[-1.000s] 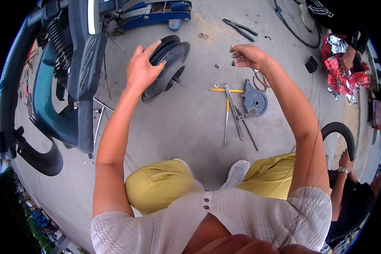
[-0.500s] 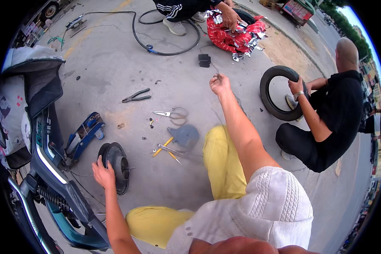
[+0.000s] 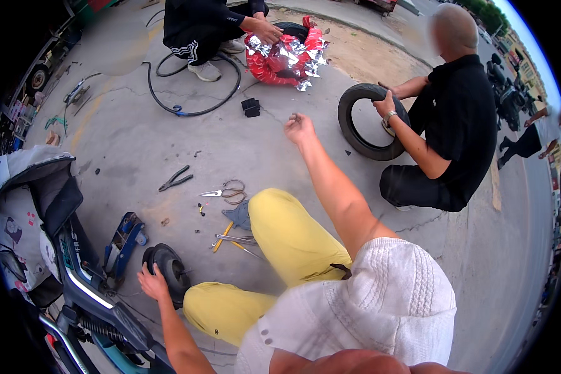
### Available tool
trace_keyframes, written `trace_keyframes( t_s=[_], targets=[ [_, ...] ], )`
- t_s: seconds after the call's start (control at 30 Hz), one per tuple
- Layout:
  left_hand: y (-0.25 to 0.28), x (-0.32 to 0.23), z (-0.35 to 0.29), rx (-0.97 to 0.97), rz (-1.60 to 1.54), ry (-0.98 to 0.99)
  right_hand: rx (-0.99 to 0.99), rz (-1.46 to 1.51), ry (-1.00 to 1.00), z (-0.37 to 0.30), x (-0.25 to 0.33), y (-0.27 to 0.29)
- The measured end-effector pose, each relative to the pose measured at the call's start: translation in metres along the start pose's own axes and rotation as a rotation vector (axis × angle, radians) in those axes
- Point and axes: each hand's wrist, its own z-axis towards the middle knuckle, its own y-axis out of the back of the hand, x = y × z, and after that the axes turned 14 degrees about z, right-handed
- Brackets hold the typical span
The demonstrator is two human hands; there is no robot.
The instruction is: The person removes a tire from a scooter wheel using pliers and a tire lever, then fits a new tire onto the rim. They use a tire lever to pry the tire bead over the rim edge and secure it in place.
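Observation:
A wheel hub with a dark rim and a protruding axle stands on its edge beside my left knee. The spread fingers of my left hand rest against its left side. My right arm reaches forward over the ground, and the fingers of my right hand are curled together; whatever is in them is too small to make out. Beyond that hand lies a small black box-like piece. Before my knees are scissors, pliers, a grey round cover and a yellow-handled tool.
An electric scooter stands at the left, next to a blue metal jack-like tool. A crouching person at the right holds a tyre. Another person handles red-and-silver wrapping round a tyre. A black hose curls on the concrete.
The view has swung, so the scene sits further left. My right knee has risen and partly covers the grey cover. My right hand stays curled; my left stays on the wheel hub.

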Motion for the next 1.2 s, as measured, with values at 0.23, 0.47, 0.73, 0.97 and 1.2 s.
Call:
trace_keyframes(
  t_s=[0.23,0.47,0.73,0.97,1.2],
  targets=[
    [-0.005,-0.001,-0.001,0.024,0.02,-0.022,0.066,0.084,-0.073,-0.017,-0.008,-0.009],
    [-0.009,-0.004,-0.002,0.088,0.091,-0.041,0.083,-0.126,-0.465,-0.055,-0.132,0.045],
    [-0.01,0.005,-0.006,-0.012,0.064,-0.045,0.953,-1.899,-0.477,-0.196,-0.206,-0.02],
    [-0.011,-0.005,-0.009,-0.025,0.079,-0.066,1.613,-2.748,-0.289,-0.348,-0.166,-0.148],
    [-0.013,0.008,-0.012,-0.032,0.1,-0.025,2.111,-2.79,0.059,-0.439,-0.126,-0.202]
  ],
)
